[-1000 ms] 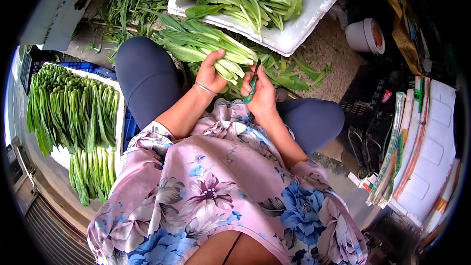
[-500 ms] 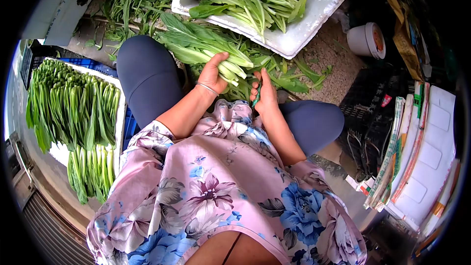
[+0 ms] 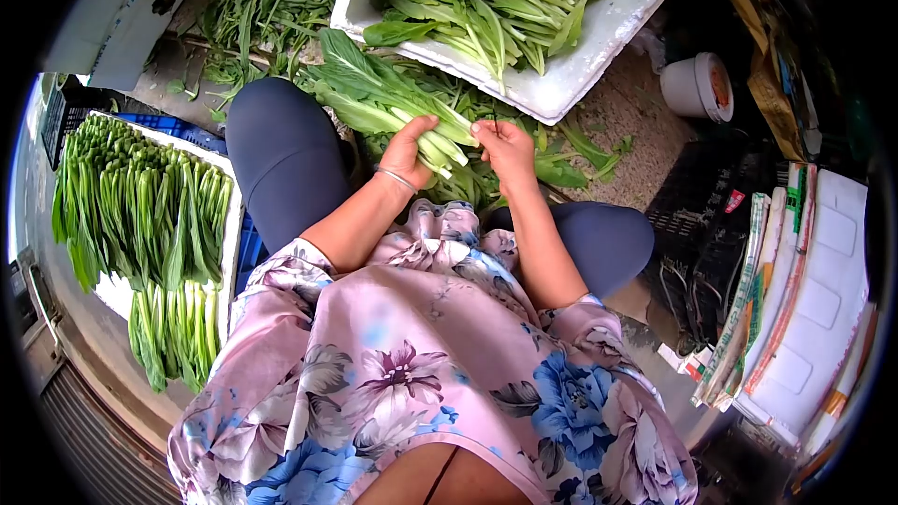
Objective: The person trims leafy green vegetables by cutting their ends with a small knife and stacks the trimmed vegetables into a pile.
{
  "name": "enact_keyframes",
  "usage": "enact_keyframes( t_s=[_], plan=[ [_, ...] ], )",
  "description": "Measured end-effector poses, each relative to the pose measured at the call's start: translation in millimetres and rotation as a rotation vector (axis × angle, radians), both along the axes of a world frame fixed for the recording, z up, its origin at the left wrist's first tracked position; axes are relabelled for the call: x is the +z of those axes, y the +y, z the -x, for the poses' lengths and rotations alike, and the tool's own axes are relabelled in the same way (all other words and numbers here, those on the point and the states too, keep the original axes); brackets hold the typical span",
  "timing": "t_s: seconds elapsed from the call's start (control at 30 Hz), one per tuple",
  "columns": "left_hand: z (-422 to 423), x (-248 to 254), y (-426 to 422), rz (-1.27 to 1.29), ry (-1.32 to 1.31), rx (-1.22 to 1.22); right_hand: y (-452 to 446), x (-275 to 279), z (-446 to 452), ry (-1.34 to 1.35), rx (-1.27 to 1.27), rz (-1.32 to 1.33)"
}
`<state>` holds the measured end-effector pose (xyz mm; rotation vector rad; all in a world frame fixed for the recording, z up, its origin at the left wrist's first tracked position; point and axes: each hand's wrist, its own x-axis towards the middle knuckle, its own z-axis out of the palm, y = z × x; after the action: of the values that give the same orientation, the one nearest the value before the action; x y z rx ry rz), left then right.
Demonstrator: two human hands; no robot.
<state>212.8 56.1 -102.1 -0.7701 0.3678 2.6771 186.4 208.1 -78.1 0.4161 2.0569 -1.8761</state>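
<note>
My left hand (image 3: 408,151), with a bracelet at its wrist, is closed around a bunch of leafy greens (image 3: 360,84). The leaves point up and to the left, the pale cut stems toward my right hand. My right hand (image 3: 506,150) is closed, its thumb and fingertips touching an outer stem of the bunch. A thin dark tip (image 3: 495,110) sticks up from the right fingers; it looks like part of a small knife, mostly hidden in the hand. Loose leaves (image 3: 561,168) lie on the ground below and beyond both hands.
A white foam box (image 3: 561,98) full of greens stands ahead. Another foam box (image 3: 227,252) with stacked greens is at left, over a blue crate (image 3: 251,243). A leaf heap (image 3: 271,0) lies far left. At right are a white bucket (image 3: 687,89), black crate (image 3: 697,215) and foam lids (image 3: 814,299).
My right hand has risen slightly and turned, its fingertips now meeting the stem. The green handle seen in its palm earlier is now hidden. My left hand keeps hold of the bunch.
</note>
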Motion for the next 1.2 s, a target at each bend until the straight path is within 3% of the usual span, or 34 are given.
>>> enact_keyframes(
  t_s=[0.07, 0.13, 0.37, 0.43, 0.53, 0.73, 0.83, 1.0, 1.13, 1.2],
  plan=[
    [0, 1, 2, 0.008, -0.01, 0.026, 4, -14, 4, 0.045, 0.005, -0.051],
    [1, 4, 2, 0.017, -0.02, 0.06, 11, -29, 10, 0.207, -0.017, -0.372],
    [-1, 11, -1, -0.013, -0.051, 0.034, 13, -5, 23, 0.116, -0.042, -0.516],
    [-1, 10, -1, 0.0, -0.041, 0.034, 14, -12, 40, 0.265, -0.167, -0.588],
    [1, 7, 1, -0.05, 0.032, 0.051, 11, -24, 64, 0.245, -0.107, -0.65],
    [1, 10, -5, -0.065, 0.067, 0.104, 9, -22, 62, 0.219, -0.095, -0.46],
    [1, 13, -5, -0.08, 0.085, 0.079, 12, -14, 38, 0.451, -0.023, -0.429],
    [2, 13, -5, -0.197, 0.263, -0.018, 11, 5, 7, 0.427, 0.072, -0.405],
    [2, 12, -2, -0.206, 0.178, 0.017, 10, 11, -2, 0.5, 0.126, -0.435],
    [3, 9, -2, -0.208, 0.178, 0.053, 5, 8, -6, 0.405, 0.065, -0.286]
  ],
)
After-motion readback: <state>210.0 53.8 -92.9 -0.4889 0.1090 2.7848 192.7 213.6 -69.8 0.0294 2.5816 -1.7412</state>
